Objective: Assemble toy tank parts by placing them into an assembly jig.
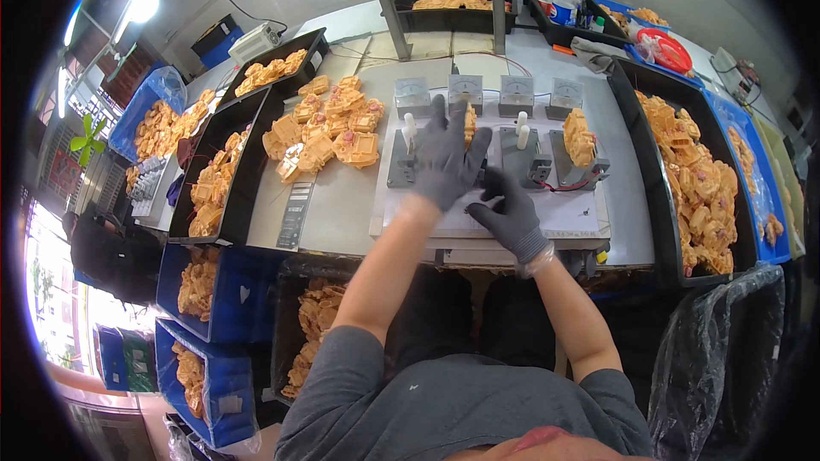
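Note:
My left hand [450,158], in a dark grey glove, reaches over the second of several black test fixtures with its fingers stretched and spread. A tan plastic housing [471,125] stands upright there, showing between my fingers and thumb; whether they touch it is hard to tell. My right hand [512,218], gloved alike, is low beside the same fixture, fingers bent and thumb apart from them. To the right, another tan housing [579,138] stands on the last fixture [581,171]. Two white posts [522,130] rise from the fixture [523,160] between.
Panel meters [516,92] line the back of the white board [512,220]. Loose tan housings [333,128] lie piled to the left. Black bins [683,171] of housings flank the table, and blue bins [205,286] stand lower left. Two metal posts [386,0] rise behind.

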The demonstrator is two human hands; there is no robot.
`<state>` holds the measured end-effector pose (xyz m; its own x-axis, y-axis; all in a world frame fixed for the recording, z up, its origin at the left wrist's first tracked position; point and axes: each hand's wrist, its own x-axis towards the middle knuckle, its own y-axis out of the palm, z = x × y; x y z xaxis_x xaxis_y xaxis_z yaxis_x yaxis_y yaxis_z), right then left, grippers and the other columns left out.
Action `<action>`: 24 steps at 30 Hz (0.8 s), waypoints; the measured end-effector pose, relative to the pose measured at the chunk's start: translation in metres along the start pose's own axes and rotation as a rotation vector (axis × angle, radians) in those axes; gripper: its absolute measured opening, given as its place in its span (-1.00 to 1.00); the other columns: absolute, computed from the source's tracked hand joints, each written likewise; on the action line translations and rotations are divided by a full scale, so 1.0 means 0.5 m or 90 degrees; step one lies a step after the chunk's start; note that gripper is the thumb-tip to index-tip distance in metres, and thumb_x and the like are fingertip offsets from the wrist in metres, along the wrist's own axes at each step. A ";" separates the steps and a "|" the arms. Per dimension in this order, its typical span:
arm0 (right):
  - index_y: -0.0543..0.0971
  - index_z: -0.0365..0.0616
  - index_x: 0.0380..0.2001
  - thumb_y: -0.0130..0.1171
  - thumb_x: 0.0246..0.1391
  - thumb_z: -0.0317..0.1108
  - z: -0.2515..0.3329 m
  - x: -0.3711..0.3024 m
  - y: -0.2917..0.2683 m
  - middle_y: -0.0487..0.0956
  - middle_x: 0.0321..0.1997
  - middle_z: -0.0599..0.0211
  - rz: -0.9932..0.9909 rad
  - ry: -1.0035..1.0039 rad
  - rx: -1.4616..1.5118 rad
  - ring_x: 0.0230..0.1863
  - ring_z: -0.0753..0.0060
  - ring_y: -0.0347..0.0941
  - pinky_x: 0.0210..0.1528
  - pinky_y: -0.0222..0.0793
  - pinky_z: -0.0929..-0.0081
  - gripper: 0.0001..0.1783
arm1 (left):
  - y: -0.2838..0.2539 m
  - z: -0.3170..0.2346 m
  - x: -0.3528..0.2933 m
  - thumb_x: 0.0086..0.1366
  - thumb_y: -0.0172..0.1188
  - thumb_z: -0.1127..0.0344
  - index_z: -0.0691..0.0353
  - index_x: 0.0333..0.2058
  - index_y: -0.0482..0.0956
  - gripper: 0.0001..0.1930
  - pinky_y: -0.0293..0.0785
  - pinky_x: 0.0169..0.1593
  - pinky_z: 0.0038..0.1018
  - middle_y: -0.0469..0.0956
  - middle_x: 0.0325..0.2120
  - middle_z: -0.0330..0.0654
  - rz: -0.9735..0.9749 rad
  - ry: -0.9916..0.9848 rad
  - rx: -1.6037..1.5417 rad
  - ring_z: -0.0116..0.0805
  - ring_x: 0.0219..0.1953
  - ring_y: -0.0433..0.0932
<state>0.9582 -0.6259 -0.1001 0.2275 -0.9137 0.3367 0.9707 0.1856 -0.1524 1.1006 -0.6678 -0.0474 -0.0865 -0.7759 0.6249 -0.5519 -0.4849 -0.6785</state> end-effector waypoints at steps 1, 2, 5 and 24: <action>0.42 -0.17 -0.07 0.29 -0.17 -0.35 -0.009 -0.004 0.000 0.51 -0.27 0.34 0.002 -0.002 -0.006 -0.33 0.43 0.44 -0.29 0.39 0.52 -0.48 | -0.001 -0.012 -0.022 0.21 0.10 0.25 0.33 0.01 0.29 -0.56 0.39 -0.15 -0.21 0.29 0.00 0.17 -0.198 0.094 0.015 0.06 -0.23 0.48; 0.46 -0.14 -0.12 0.30 -0.18 -0.31 -0.027 -0.008 0.005 0.52 -0.29 0.31 0.021 -0.055 -0.190 -0.32 0.33 0.46 -0.27 0.40 0.44 -0.52 | -0.004 -0.021 -0.057 0.21 0.10 0.25 0.33 0.01 0.29 -0.56 0.39 -0.15 -0.21 0.29 0.00 0.17 -0.201 0.092 0.015 0.06 -0.23 0.48; 0.51 -0.11 -0.23 0.32 -0.19 -0.25 -0.018 0.001 0.011 0.53 -0.31 0.24 0.056 -0.031 -0.347 -0.29 0.18 0.48 -0.23 0.40 0.32 -0.61 | -0.001 -0.040 -0.155 0.22 0.08 0.33 0.37 -0.03 0.30 -0.63 0.41 -0.27 -0.42 0.39 -0.18 0.07 -0.145 -0.023 -0.287 -0.22 -0.37 0.47; 0.54 -0.16 -0.60 0.21 -0.13 -0.35 -0.080 -0.083 -0.233 0.50 -0.45 0.20 -0.296 -0.109 -0.666 -0.35 0.10 0.40 -0.27 0.32 0.24 -0.88 | 0.024 -0.014 -0.184 0.21 0.09 0.31 0.35 -0.13 0.40 -0.70 0.41 -0.31 -0.50 0.50 -0.40 -0.13 -0.094 -0.339 -0.371 -0.41 -0.44 0.45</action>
<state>0.8328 -0.6239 -0.1333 -0.0496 -0.7395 0.6713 0.4431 -0.6187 -0.6488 1.0960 -0.5994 -0.1103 0.3477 -0.8794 0.3252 -0.8835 -0.4234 -0.2003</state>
